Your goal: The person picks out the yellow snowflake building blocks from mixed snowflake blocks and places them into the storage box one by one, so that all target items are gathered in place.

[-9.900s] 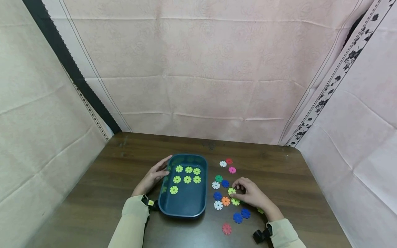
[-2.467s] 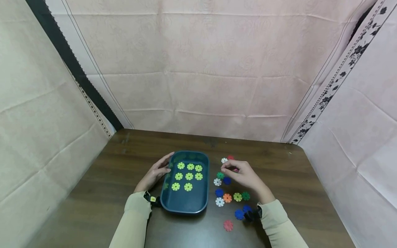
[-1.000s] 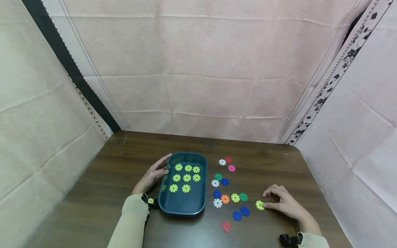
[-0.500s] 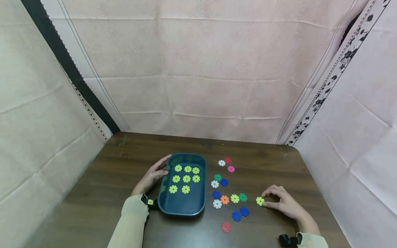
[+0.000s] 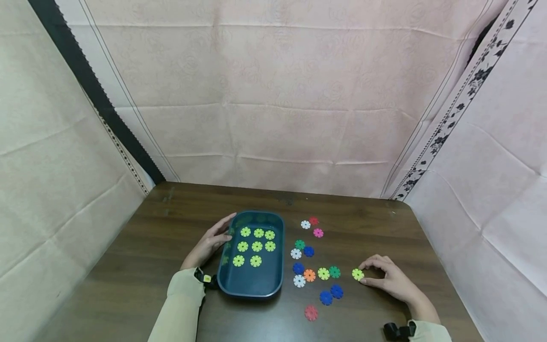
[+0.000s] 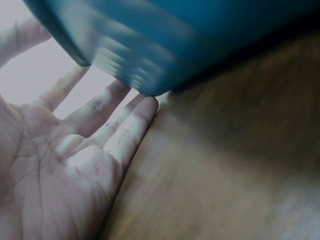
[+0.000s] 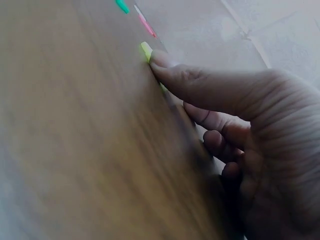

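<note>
At the left side of a dark blue tray [image 5: 252, 284], my left hand [image 5: 212, 243] grips the rim, thumb over it and fingers along the outer wall. In the left wrist view those fingers [image 6: 122, 132] touch the underside of the tray's wall. Several yellow-green notched flower discs [image 5: 257, 246] lie in rows inside. Out to the right, my right hand [image 5: 391, 280] pinches another yellow-green flower disc [image 5: 357, 274] by its edge between thumb and forefinger, at the tabletop. The right wrist view shows the thumb against this disc [image 7: 145, 50], its far side hidden.
Between tray and right hand lie loose flower discs: a yellow-green one [image 5: 323, 273] beside a green one [image 5: 334, 272], an orange one [image 5: 309, 275], blue ones [image 5: 326, 298], white ones [image 5: 299, 281], a red one [image 5: 311, 313] and a pink one [image 5: 318, 233]. Cloth hangs behind the wooden table [image 5: 367, 218].
One more yellow-green disc lies in the tray than ten seconds ago. My right hand has gone right to the far disc, and its forefinger has closed onto it. The left hand stays at the rim.
</note>
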Demonstrator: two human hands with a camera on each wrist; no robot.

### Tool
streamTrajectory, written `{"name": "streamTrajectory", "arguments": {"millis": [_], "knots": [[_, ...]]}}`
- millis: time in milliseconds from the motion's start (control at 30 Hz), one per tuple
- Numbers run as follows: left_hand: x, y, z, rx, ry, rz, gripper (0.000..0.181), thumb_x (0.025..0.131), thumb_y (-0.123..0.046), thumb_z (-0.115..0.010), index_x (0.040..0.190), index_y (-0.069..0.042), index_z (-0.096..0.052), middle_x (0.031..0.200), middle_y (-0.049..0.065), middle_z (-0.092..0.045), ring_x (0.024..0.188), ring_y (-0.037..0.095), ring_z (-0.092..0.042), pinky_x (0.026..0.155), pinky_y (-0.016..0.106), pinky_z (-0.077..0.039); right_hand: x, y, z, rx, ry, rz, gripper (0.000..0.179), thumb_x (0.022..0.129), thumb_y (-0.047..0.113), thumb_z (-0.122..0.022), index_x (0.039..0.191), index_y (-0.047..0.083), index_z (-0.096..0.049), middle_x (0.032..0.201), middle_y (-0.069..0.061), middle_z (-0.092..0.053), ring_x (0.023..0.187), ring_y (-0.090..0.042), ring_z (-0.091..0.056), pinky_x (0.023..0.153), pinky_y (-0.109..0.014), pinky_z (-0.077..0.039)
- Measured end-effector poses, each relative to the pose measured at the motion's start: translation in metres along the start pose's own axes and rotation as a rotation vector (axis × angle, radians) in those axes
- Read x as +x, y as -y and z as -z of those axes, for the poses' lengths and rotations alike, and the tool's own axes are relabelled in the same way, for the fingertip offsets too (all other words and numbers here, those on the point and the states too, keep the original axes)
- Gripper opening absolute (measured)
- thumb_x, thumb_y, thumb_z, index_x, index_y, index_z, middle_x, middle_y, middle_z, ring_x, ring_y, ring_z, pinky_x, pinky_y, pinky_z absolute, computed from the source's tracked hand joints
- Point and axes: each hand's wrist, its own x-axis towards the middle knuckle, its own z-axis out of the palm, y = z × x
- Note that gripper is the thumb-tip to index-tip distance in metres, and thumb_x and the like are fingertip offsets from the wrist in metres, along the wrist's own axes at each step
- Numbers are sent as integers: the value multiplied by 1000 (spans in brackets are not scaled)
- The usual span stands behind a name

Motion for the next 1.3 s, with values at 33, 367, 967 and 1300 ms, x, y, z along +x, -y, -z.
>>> {"name": "streamTrajectory", "arguments": {"millis": [33,367,967,1300], "knots": [[0,0,0,-2,-3,5,64,100,-9,-54,156,-32,-36,159,8,-34,144,36,-33,113,61,-27,0,0,0,1,1,1,27,83,32,-83,108,27,-71,104,10,-65,94,-14,-47,78,-31,-40],[-2,1,1,0,-3,5,64,100,-8,-54,157,-31,-36,159,9,-34,145,36,-32,113,61,-26,2,1,-2,43,-28,-14,25,85,28,-82,106,26,-70,107,6,-66,94,-14,-50,79,-30,-42],[-3,0,2,-7,-5,11,64,100,-9,-54,157,-31,-35,160,8,-33,146,36,-31,113,60,-28,10,5,-16,197,-137,-98,17,90,14,-77,103,14,-67,89,-3,-68,75,-16,-58,64,-28,-48],[-1,0,0,16,-23,32,63,100,-11,-55,156,-35,-37,158,5,-36,139,34,-40,111,58,-32,32,31,-26,272,-163,-51,15,92,16,-75,104,13,-67,96,-3,-71,86,-16,-68,72,-27,-55]]}}
